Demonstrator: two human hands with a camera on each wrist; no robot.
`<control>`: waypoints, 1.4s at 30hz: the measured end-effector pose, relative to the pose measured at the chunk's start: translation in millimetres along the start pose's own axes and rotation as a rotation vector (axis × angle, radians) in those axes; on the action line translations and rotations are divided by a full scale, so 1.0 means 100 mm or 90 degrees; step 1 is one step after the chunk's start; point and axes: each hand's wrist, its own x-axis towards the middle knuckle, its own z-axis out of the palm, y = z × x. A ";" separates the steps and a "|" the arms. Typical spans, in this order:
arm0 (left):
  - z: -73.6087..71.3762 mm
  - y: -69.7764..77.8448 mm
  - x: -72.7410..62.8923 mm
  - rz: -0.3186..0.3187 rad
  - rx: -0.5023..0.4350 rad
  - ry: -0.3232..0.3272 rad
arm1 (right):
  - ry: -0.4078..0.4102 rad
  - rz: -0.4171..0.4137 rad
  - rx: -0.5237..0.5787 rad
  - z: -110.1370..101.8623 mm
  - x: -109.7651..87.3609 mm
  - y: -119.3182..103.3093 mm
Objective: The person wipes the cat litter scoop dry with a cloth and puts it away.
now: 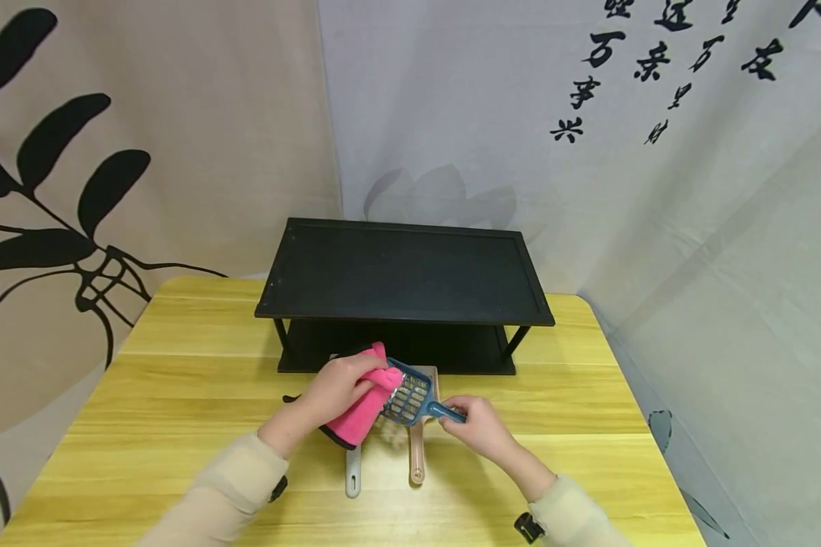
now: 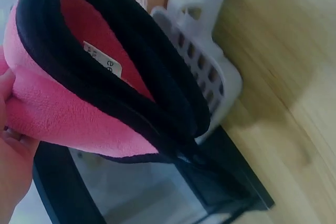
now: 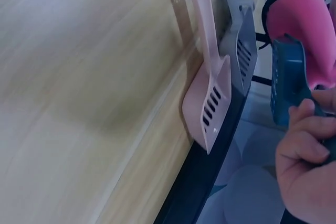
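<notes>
My left hand (image 1: 338,389) grips a pink cloth (image 1: 356,419) with black edging, and a bit of it lies against the slotted head of a blue litter scoop (image 1: 410,399). By its short handle, my right hand (image 1: 480,431) holds that scoop above the table. Below it, a pink litter scoop (image 3: 209,95) lies on the wood, its handle (image 1: 417,460) toward me. Beside that one lies a grey litter scoop (image 2: 210,72), mostly covered by the cloth in the head view. In the left wrist view, the folded cloth (image 2: 68,124) shows a white label inside.
A black two-tier shelf (image 1: 404,270) stands at the back of the wooden table (image 1: 198,395), just behind the scoops. Printed cloth curtains (image 1: 451,99) hang behind the table and at its sides.
</notes>
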 end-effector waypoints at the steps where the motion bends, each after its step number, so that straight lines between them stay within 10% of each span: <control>1: 0.02 0.04 0.01 0.006 -0.003 -0.011 | -0.006 -0.001 0.000 0.02 0.01 -0.01; 11: 0.25 0.21 0.02 -0.061 -0.004 -0.047 | 0.001 0.014 0.072 0.08 0.06 -0.10; 24: 0.43 0.12 -0.02 0.067 0.180 0.076 | -0.012 0.031 0.119 0.11 0.02 -0.16; 32: 0.33 0.06 -0.01 0.117 0.306 0.101 | -0.023 0.031 0.108 -0.05 -0.09 -0.46; 42: 0.08 -0.15 0.01 0.044 0.208 0.132 | -0.032 0.027 0.110 -0.07 -0.05 -0.12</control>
